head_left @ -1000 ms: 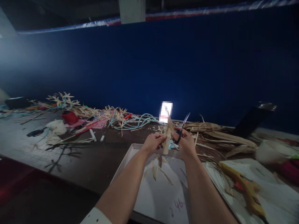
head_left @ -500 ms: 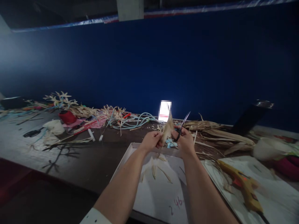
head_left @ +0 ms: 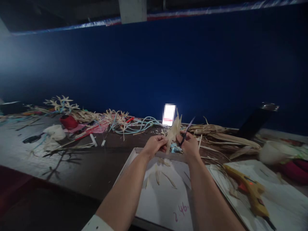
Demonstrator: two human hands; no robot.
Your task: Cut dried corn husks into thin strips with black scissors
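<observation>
My left hand (head_left: 154,145) is closed on the lower end of a pale dried husk piece (head_left: 174,129), which points up and to the right. My right hand (head_left: 190,145) is wrapped round the handles of a pair of scissors (head_left: 187,131), whose blades rise beside the husk. Both hands are held over the far edge of a shallow white box lid (head_left: 134,157), where a few husk trimmings (head_left: 158,175) lie.
A yellow glue gun (head_left: 250,192) lies on white paper at the right. Long dried husks (head_left: 226,136) sit behind it. Blue strips (head_left: 134,125), a red cup (head_left: 68,121), black scissors (head_left: 31,139) and star-shaped husk flowers (head_left: 62,102) litter the dark table at the left.
The husk has been turned from upright, with its lower end hanging below my hands, to leaning right with more of it above them. The scissors stay beside it.
</observation>
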